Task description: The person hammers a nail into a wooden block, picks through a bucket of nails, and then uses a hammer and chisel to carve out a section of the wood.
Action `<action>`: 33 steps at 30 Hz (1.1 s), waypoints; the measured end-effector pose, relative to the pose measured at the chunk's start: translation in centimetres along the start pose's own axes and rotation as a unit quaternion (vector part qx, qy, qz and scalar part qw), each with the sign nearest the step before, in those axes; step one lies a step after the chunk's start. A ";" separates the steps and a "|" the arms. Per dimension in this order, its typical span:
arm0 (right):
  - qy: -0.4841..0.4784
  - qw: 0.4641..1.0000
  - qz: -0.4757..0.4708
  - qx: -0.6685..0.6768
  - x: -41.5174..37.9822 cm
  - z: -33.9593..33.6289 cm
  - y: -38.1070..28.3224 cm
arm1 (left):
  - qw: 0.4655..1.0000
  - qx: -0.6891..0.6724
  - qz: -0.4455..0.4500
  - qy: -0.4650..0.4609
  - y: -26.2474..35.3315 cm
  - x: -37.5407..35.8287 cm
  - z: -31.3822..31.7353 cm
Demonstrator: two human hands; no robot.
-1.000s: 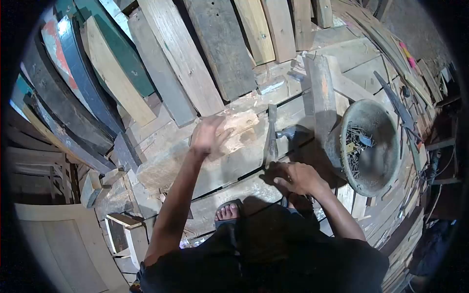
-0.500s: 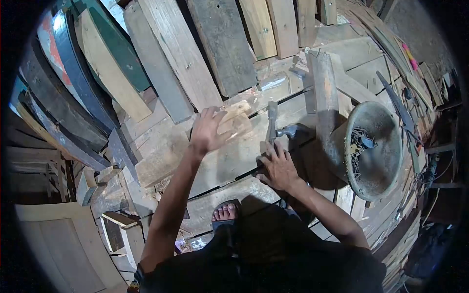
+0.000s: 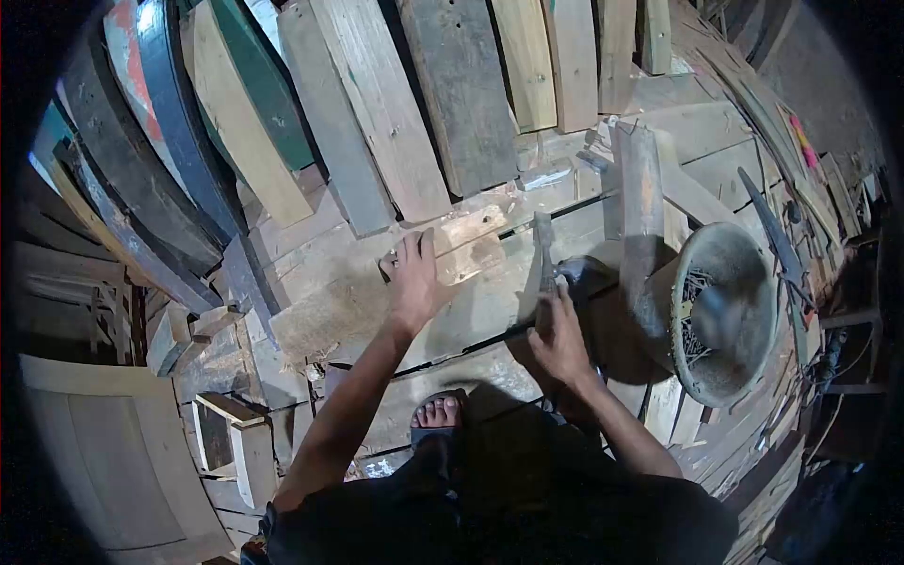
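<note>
A thick pale wooden block (image 3: 348, 306) lies slantwise on the plank floor (image 3: 452, 365), about midway between the floor's left and right edges, its farther end rough and chipped around a lighter hollow. The left hand (image 3: 411, 285) rests on top of the block; its fingers are bent and close together, but I cannot tell whether they grip. Just right of the block, a narrow metal tool (image 3: 544, 247) points toward the floor's far edge. The right hand (image 3: 562, 341) is at the tool's near end with its fingers curled there; whether they are closed round it cannot be made out. Just beside that tool sits a dark object (image 3: 586, 267), too shadowed to name. Farther right stands a squared timber (image 3: 637, 179), then a tilted bucket (image 3: 682, 330) with nails (image 3: 699, 348) in it. A saw (image 3: 770, 221) lies beyond, near strips of wood along the floor's right edge. A row of boards (image 3: 377, 113) lines the far edge, several of them painted toward the far left corner. A small wooden frame (image 3: 252, 461) and a door panel (image 3: 118, 461) occupy the near left corner. A sandalled foot (image 3: 436, 414) stands near the block, toward the near edge.
</note>
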State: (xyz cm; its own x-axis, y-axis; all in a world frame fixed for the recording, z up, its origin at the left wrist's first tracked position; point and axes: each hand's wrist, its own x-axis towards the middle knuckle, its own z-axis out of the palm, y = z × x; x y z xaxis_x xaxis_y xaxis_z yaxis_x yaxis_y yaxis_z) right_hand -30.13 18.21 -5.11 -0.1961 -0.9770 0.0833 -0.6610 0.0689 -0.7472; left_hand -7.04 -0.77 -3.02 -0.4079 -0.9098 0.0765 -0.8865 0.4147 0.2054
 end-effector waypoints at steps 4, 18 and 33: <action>0.084 0.963 0.091 0.238 0.4 -3.8 -0.8 | 0.974 0.156 0.065 0.153 0.8 -2.8 1.5; 0.140 0.976 0.036 0.163 0.1 -10.4 -8.2 | 0.995 -0.023 0.041 0.084 0.7 -6.9 -3.8; 0.132 0.982 0.081 0.111 -0.5 -10.1 -7.4 | 0.996 0.021 0.080 -0.030 -5.0 -9.2 -4.8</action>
State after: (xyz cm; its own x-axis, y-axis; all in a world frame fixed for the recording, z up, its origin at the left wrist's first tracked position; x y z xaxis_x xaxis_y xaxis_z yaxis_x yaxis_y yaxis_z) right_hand -32.41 20.19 7.05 -0.4862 -0.8685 0.0968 -0.4363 0.1453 -0.8880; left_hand 2.18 5.51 -0.09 -0.5562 -0.8298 0.0463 -0.8166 0.5560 0.1551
